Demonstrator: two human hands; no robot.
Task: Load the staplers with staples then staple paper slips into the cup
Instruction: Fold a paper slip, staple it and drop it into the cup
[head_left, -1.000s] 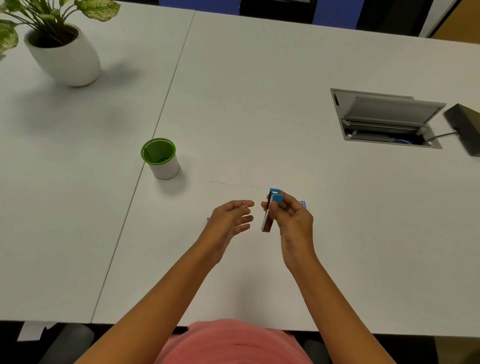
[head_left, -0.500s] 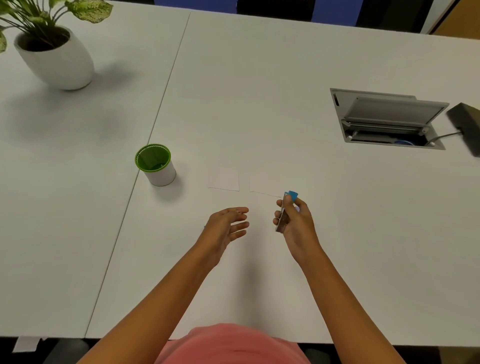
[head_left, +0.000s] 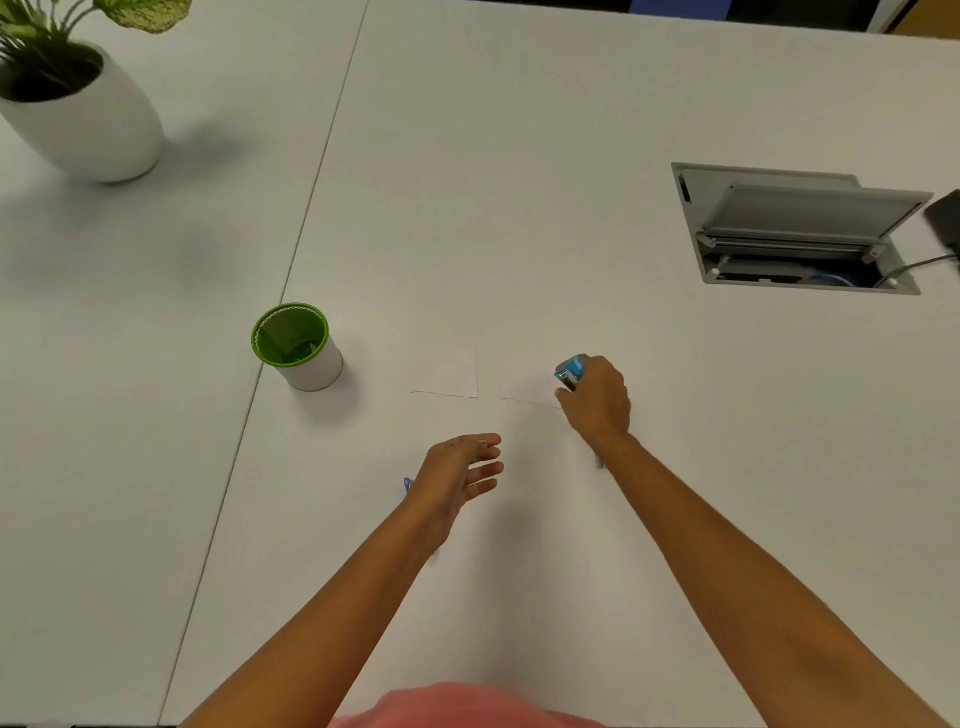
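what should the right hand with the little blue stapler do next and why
Probably lower the small blue stapler onto the near edge of the right-hand white paper slip and clamp it. The right hand grips the stapler right at that slip, while the left hand hovers open and empty, and the green-rimmed white cup waits to the left.

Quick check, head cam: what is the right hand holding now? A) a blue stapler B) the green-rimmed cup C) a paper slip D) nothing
A: the right hand is closed around the blue stapler at the edge of a paper slip, while the green-rimmed cup stands apart, untouched, and the left hand is open and empty.
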